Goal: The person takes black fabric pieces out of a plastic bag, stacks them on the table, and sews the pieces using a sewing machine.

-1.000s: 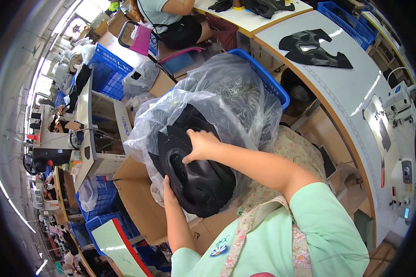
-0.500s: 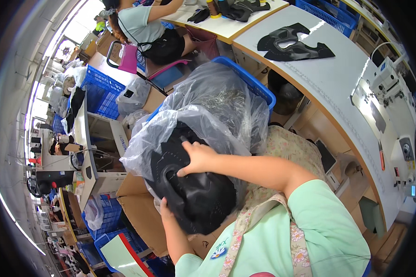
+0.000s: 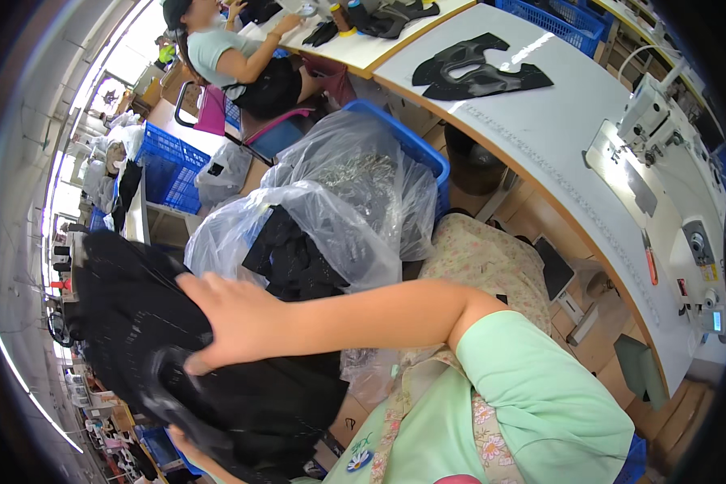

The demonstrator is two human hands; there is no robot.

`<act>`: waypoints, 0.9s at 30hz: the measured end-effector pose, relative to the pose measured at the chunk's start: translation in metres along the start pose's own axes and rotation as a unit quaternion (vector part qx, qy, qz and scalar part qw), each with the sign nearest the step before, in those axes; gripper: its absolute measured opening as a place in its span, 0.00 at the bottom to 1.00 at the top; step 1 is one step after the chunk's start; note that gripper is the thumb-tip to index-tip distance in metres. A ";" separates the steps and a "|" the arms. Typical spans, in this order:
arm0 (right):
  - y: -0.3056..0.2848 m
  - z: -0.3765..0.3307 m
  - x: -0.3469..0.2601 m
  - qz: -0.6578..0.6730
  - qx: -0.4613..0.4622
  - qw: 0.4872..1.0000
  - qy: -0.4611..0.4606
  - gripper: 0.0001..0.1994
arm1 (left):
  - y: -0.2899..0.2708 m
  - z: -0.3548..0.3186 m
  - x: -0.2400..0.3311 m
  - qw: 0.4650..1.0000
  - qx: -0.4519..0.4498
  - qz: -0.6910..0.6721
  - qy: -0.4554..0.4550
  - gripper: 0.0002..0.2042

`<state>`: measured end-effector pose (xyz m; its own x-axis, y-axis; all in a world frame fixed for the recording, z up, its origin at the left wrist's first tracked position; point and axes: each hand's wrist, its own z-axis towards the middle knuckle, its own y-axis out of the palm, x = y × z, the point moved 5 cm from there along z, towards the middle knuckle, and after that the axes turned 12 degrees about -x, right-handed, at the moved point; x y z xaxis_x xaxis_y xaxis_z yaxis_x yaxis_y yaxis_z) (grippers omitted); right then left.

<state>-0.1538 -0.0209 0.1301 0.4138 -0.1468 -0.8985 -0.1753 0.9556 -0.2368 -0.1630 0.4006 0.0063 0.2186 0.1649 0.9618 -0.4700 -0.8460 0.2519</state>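
A thick bundle of black shoe uppers, flat pieces with rows of small holes and a curved opening, is held up at the left, apart from the bag. My right hand grips it from above, its thumb at the opening. From below, my left hand supports the bundle; most of its fingers are hidden behind it. More black pieces lie inside the clear plastic bag, in a blue crate in front of me.
On the white table to the right lies another black upper. A sewing machine and a red-handled tool are farther right. A co-worker sits at the far left, near blue crates.
Both hands have lifted the black uppers out of the bag and carried them left, toward me. Black pieces beneath now show in the bag. The view has shifted slightly.
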 end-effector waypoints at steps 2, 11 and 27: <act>-0.039 0.009 -0.033 -0.024 0.043 0.997 -0.052 0.53 | -0.005 0.050 0.060 0.999 -0.015 0.014 0.033 0.28; -0.334 0.003 -0.118 -0.213 0.042 0.976 -0.003 0.45 | 0.385 0.313 0.127 0.975 -0.112 -0.088 0.173 0.24; -0.590 -0.012 0.195 -0.326 -0.168 0.846 0.386 0.40 | 0.737 0.449 -0.197 0.957 0.028 -0.285 -0.058 0.22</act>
<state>0.0193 -0.6166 0.0906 -0.1644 -0.8620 -0.4794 -0.4333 0.4998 -0.7500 -0.1685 -0.4828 -0.0461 0.5195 0.5527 0.6516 -0.2008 -0.6623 0.7218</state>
